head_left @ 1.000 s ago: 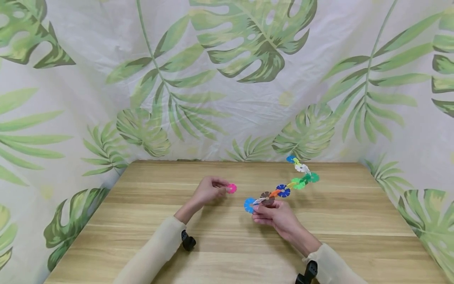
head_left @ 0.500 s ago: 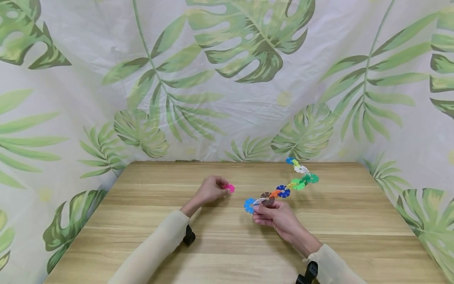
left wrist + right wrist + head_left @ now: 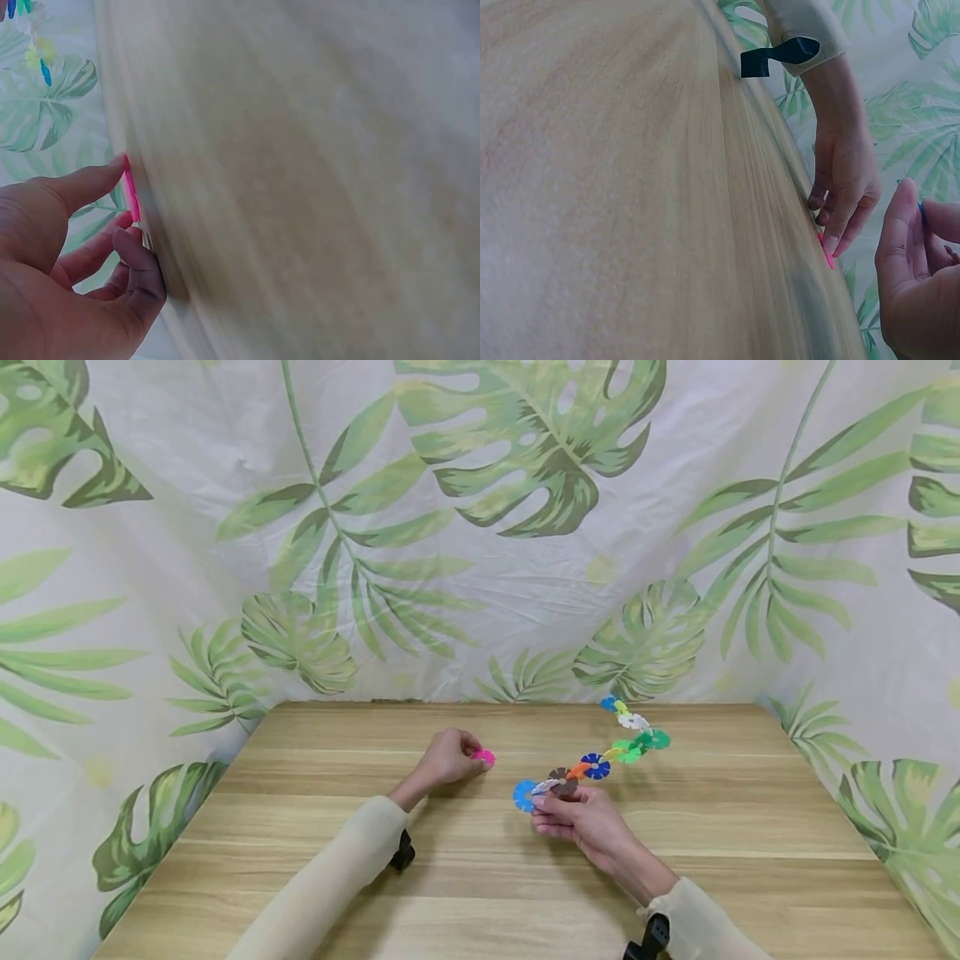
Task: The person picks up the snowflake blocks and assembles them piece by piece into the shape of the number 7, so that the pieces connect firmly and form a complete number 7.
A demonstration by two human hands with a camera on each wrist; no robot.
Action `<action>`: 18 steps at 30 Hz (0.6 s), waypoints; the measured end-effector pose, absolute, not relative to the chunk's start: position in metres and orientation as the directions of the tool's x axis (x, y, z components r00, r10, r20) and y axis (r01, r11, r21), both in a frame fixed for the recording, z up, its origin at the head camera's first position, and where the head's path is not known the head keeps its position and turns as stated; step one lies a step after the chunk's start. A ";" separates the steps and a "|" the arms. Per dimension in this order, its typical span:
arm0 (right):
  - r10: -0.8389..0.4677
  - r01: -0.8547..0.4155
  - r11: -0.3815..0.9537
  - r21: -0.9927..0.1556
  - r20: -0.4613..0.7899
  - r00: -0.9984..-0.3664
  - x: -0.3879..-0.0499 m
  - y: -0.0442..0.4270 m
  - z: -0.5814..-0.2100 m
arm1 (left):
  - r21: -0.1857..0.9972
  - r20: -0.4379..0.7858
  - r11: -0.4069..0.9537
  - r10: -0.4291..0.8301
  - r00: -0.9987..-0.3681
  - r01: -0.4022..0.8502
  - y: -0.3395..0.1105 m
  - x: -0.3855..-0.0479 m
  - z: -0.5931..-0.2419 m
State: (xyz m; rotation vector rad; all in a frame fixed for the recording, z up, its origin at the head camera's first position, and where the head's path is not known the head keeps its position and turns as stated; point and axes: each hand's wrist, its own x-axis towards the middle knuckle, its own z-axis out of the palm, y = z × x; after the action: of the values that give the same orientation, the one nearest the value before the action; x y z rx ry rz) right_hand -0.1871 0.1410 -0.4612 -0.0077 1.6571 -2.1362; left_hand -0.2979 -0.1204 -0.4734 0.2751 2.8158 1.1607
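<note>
In the head view my left hand [image 3: 447, 758] pinches a pink notched plastic disc [image 3: 486, 757] just above the table. The left wrist view catches that pink disc [image 3: 132, 193] nearly edge-on, between thumb and fingers. To its right, my right hand [image 3: 592, 822] holds one end of a linked chain of such discs, pinched near the light blue disc [image 3: 526, 795]. From there the chain runs back and right past a brown, an orange and a dark blue disc [image 3: 596, 766]. It then bends at a green disc [image 3: 658, 739] toward a small blue end disc [image 3: 608, 703]. Pink and light blue discs are apart.
A wood-grain table [image 3: 465, 893] lies under both hands. Behind it and at both sides hangs a pale cloth [image 3: 517, 602] with green leaf prints. A black wrist camera [image 3: 649, 939] sits on the right sleeve, another [image 3: 402, 853] on the left.
The left hand has turned slightly and its forearm has shifted right, the pink disc still pinched. The chain's far end has dipped a little and moved slightly left; the right hand is almost still.
</note>
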 end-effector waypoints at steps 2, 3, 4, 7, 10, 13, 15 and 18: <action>-0.340 0.331 -0.192 -0.924 -0.254 -0.905 -0.187 0.141 -0.461 | 0.700 -0.007 0.701 0.195 -0.981 0.134 -0.120 -0.298 -0.473; -0.341 0.331 -0.192 -0.924 -0.254 -0.905 -0.187 0.141 -0.461 | 0.699 -0.007 0.703 0.194 -0.981 0.134 -0.120 -0.298 -0.472; -0.342 0.332 -0.193 -0.923 -0.254 -0.905 -0.187 0.141 -0.461 | 0.696 -0.009 0.706 0.191 -0.982 0.131 -0.120 -0.298 -0.472; -0.346 0.335 -0.195 -0.922 -0.255 -0.903 -0.188 0.140 -0.461 | 0.685 -0.017 0.718 0.184 -0.983 0.122 -0.119 -0.299 -0.471; -0.351 0.338 -0.200 -0.919 -0.255 -0.901 -0.188 0.138 -0.462 | 0.671 -0.011 0.730 0.187 -0.982 0.132 -0.118 -0.298 -0.470; -0.351 0.341 -0.204 -0.917 -0.257 -0.901 -0.188 0.137 -0.462 | 0.668 0.010 0.728 0.203 -0.979 0.158 -0.117 -0.296 -0.470; -0.351 0.343 -0.206 -0.917 -0.258 -0.900 -0.188 0.137 -0.463 | 0.682 0.022 0.711 0.214 -0.977 0.171 -0.116 -0.293 -0.470; -0.350 0.348 -0.206 -0.915 -0.263 -0.899 -0.187 0.136 -0.463 | 0.743 0.008 0.651 0.221 -0.975 0.153 -0.116 -0.286 -0.468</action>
State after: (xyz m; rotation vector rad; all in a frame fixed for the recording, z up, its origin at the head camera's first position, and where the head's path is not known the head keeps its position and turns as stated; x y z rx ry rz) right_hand -0.1874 0.1363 -0.4628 -0.0026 1.6241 -2.1418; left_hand -0.2860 -0.1158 -0.4677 0.3156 2.7780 1.2386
